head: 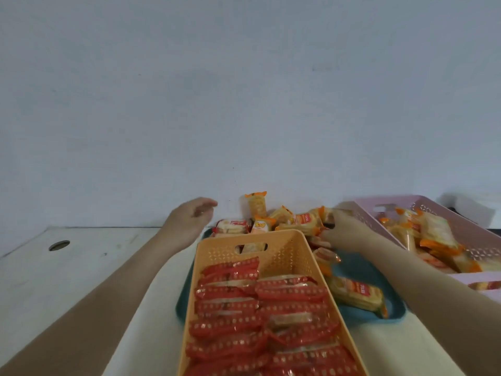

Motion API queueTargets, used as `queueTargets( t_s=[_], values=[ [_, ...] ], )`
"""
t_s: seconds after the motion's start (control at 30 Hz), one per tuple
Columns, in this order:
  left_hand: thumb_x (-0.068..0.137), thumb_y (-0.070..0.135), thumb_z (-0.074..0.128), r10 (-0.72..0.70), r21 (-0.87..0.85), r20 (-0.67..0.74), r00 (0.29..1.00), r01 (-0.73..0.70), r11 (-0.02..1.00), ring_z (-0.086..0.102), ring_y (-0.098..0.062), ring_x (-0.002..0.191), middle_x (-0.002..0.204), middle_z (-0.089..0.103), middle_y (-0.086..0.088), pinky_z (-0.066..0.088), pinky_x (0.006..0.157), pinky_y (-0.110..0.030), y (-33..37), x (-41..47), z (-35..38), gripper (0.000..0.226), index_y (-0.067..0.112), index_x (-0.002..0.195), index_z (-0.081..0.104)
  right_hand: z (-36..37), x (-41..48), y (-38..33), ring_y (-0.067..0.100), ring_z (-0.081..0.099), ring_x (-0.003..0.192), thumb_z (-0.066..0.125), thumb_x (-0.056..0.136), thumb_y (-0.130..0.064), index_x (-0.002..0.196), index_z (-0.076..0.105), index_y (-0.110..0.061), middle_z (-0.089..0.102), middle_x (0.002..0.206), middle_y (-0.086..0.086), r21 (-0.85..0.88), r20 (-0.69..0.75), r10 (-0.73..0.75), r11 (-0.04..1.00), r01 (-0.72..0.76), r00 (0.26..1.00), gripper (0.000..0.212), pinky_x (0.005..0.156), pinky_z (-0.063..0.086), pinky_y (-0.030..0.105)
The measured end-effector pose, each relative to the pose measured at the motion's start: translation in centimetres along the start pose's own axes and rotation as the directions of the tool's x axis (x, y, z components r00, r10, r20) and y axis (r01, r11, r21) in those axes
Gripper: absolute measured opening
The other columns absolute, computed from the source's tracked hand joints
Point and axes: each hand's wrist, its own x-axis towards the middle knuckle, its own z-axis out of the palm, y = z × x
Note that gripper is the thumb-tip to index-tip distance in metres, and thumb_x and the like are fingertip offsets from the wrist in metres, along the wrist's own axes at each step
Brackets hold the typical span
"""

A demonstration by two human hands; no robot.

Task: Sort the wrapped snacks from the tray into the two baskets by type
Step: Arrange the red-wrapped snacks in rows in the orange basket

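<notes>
Fingers (pixel 343 213) of the right hand (pixel 344 229) curl over an orange-wrapped packet (pixel 315 217) at the far right of the snack pile (pixel 271 221), with the thumb underneath, so the hand looks to be gripping that packet. The pile lies at the far end of the teal tray (pixel 360 270), mostly orange-and-cream packets with one red-and-white packet (pixel 230 226) at its left edge. Another orange packet (pixel 357 294) lies alone in the tray's near right corner. The left hand (pixel 189 218) hovers above the tray's far left corner, fingers loosely bent and holding nothing. The orange basket (pixel 273 234) sits lengthwise over the middle of the tray, running toward the person, and is packed with red-wrapped snacks (pixel 260 316) in overlapping rows. The pink basket (pixel 461 232) stands to the right of the tray, beyond the right forearm, and holds orange-wrapped snacks (pixel 433 234) of the same kind as the pile. The tray rests on a cream mat (pixel 157 308) over a white table (pixel 54 280), which has a round hole (pixel 59 245) near its far left side. A plain pale wall (pixel 244 104) rises behind the table.
</notes>
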Motion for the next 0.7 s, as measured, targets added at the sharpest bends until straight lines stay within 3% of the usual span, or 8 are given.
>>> queueTargets(
  t_s=[0.07, 0.13, 0.2, 0.3, 0.4, 0.5, 0.6, 0.7],
  values=[
    [0.096, 0.032, 0.054, -0.017, 0.151, 0.154, 0.988, -0.007, 0.988, 0.048, -0.012, 0.125, 0.139, 0.053, 0.006, 0.038, 0.097, -0.027, -1.8, 2.0, 1.6, 0.037, 0.027, 0.133, 0.053, 0.7, 1.2, 0.3, 0.029, 0.063, 0.108, 0.064, 0.079, -0.047, 0.127, 0.046, -0.012, 0.067, 0.114, 0.007, -0.036, 0.051, 0.073, 0.997, -0.071, 0.996, 0.062, 0.093, 0.050, 0.045],
    [0.090, 0.045, 0.060, -0.040, 0.221, 0.301, 0.953, -0.028, 0.975, 0.040, -0.014, 0.135, 0.149, 0.042, 0.006, 0.033, 0.102, -0.027, -2.9, 3.7, 3.1, 0.060, 0.025, 0.143, 0.043, 1.4, 2.0, 0.1, 0.031, 0.057, 0.115, 0.061, 0.085, -0.048, 0.147, 0.023, -0.009, 0.059, 0.128, 0.011, -0.096, 0.074, 0.146, 0.986, -0.139, 0.986, 0.083, 0.100, 0.045, 0.044],
    [0.072, 0.064, 0.059, -0.068, 0.302, 0.432, 0.900, -0.073, 0.951, 0.034, -0.019, 0.140, 0.154, 0.033, 0.001, 0.029, 0.108, -0.029, -3.3, 5.2, 4.1, 0.092, 0.021, 0.149, 0.032, 2.0, 2.9, 0.3, 0.032, 0.054, 0.119, 0.063, 0.084, -0.051, 0.151, 0.010, -0.008, 0.055, 0.133, 0.013, -0.176, 0.062, 0.173, 0.971, -0.160, 0.983, 0.096, 0.101, 0.045, 0.043],
    [0.069, 0.060, 0.052, -0.109, 0.433, 0.498, 0.860, -0.138, 0.891, 0.030, -0.027, 0.141, 0.155, 0.029, -0.010, 0.026, 0.113, -0.034, -3.7, 6.3, 5.3, 0.097, 0.020, 0.152, 0.023, 2.7, 3.7, 0.3, 0.034, 0.054, 0.118, 0.071, 0.073, -0.059, 0.151, 0.010, -0.012, 0.052, 0.135, 0.014, -0.258, 0.015, 0.166, 0.953, -0.156, 0.986, 0.110, 0.094, 0.050, 0.045],
    [0.084, 0.045, 0.067, -0.090, 0.473, 0.397, 0.913, -0.119, 0.873, 0.036, -0.028, 0.135, 0.149, 0.032, -0.010, 0.032, 0.110, -0.039, -3.9, 6.5, 5.9, 0.080, 0.023, 0.150, 0.027, 3.0, 3.7, 0.0, 0.031, 0.057, 0.108, 0.071, 0.073, -0.056, 0.130, 0.041, -0.012, 0.047, 0.130, 0.014, -0.299, 0.017, 0.151, 0.944, -0.140, 0.988, 0.078, 0.088, 0.054, 0.044],
    [0.084, 0.049, 0.065, -0.064, 0.539, 0.316, 0.947, -0.124, 0.833, 0.051, -0.024, 0.116, 0.132, 0.044, -0.005, 0.043, 0.093, -0.037, -3.7, 5.8, 5.6, 0.063, 0.027, 0.139, 0.044, 3.0, 3.3, 0.0, 0.019, 0.063, 0.081, 0.066, 0.077, -0.051, 0.087, 0.055, -0.018, 0.063, 0.098, 0.005, -0.287, -0.026, 0.047, 0.956, -0.052, 0.999, 0.037, 0.071, 0.057, 0.036],
    [0.089, 0.055, 0.054, 0.055, 0.489, 0.120, 0.991, -0.107, 0.866, 0.059, -0.019, 0.083, 0.095, 0.061, 0.000, 0.043, 0.067, -0.033, -3.4, 4.8, 4.5, 0.034, 0.024, 0.104, 0.055, 2.6, 2.1, -0.1, 0.015, 0.062, 0.061, 0.059, 0.084, -0.054, 0.072, 0.060, -0.017, 0.065, 0.068, -0.001, -0.241, -0.170, -0.070, 0.970, 0.027, 0.983, 0.039, 0.054, 0.052, 0.032],
    [0.096, 0.051, 0.046, 0.101, 0.446, -0.070, 0.992, -0.059, 0.893, 0.056, -0.018, 0.068, 0.078, 0.061, -0.001, 0.041, 0.056, -0.033, -3.4, 4.0, 3.0, 0.032, 0.019, 0.095, 0.047, 1.5, 0.6, -0.5, 0.017, 0.060, 0.057, 0.048, 0.088, -0.060, 0.067, 0.059, -0.019, 0.061, 0.062, -0.001, -0.251, -0.314, -0.159, 0.965, 0.080, 0.936, 0.048, 0.055, 0.052, 0.033]
  ],
)
